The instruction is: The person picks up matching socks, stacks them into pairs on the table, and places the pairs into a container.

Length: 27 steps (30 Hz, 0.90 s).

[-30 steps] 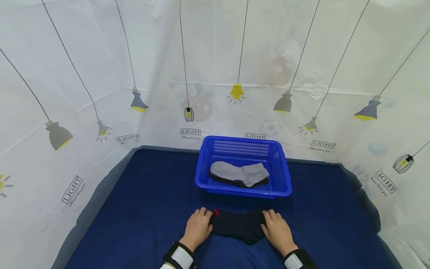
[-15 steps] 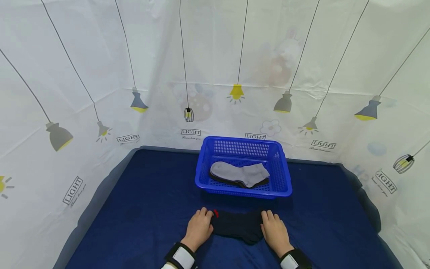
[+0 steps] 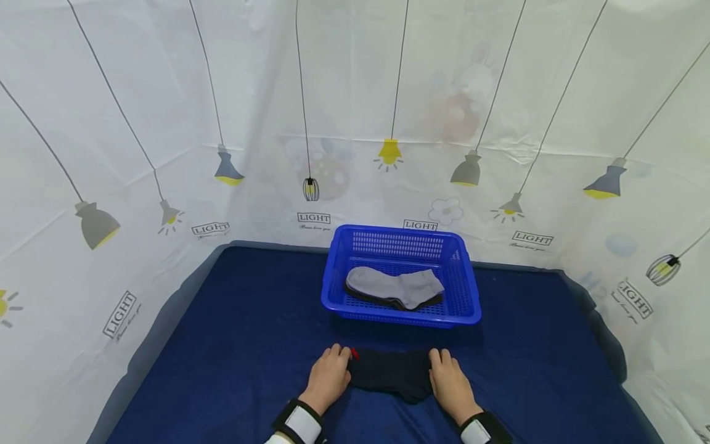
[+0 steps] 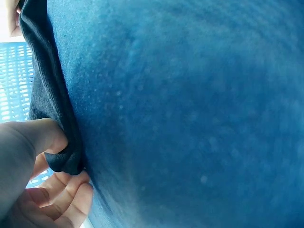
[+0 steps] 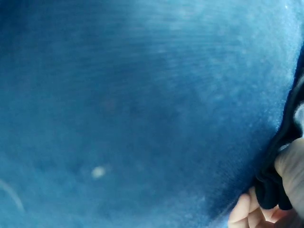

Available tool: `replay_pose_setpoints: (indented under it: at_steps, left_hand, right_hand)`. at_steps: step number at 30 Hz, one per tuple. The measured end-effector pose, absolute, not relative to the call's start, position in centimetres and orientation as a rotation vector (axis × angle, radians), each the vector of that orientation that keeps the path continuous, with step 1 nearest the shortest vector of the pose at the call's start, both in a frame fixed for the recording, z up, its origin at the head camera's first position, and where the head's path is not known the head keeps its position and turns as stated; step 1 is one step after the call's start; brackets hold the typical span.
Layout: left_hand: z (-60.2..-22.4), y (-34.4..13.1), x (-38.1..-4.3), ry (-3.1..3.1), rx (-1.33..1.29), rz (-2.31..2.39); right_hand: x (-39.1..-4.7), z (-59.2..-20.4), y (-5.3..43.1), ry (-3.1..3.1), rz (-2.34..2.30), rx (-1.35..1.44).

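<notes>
A dark navy sock (image 3: 390, 374) with a small red mark at its left end lies stretched sideways on the blue cloth, in front of the basket. My left hand (image 3: 328, 374) pinches its left end; in the left wrist view the thumb (image 4: 53, 135) presses on the sock (image 4: 50, 85) with the fingers on the other side. At the opposite end, my right hand (image 3: 450, 383) pinches the sock between thumb and fingers. The right wrist view shows the bunched end of the sock (image 5: 268, 190) at those fingers (image 5: 244, 211), partly cut off by the frame.
Behind the hands stands a blue plastic basket (image 3: 400, 317), holding a light grey sock (image 3: 395, 287) on top of a black one (image 3: 370, 298). Dark blue cloth (image 3: 249, 320) covers the surface. A white sheet printed with lamps (image 3: 355, 111) encloses the back and sides.
My right hand has shifted slightly left along with its end of the sock. The left hand has stayed nearly still, and the basket has not moved.
</notes>
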<state>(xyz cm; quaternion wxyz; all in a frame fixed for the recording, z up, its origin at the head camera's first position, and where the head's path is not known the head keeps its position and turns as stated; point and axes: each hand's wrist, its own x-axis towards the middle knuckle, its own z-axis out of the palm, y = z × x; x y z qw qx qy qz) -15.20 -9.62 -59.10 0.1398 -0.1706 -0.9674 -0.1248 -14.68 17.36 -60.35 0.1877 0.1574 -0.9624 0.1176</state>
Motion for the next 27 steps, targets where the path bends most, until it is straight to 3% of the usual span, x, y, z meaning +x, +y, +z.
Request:
replay_pose_setpoints:
  at_steps: [27]
  left_hand:
    - [-57.1,-9.7,-14.8,-2.68,-0.467,-0.471]
  right_hand:
    - [-14.1,-58.6,18.6,-2.589,0.437,0.419]
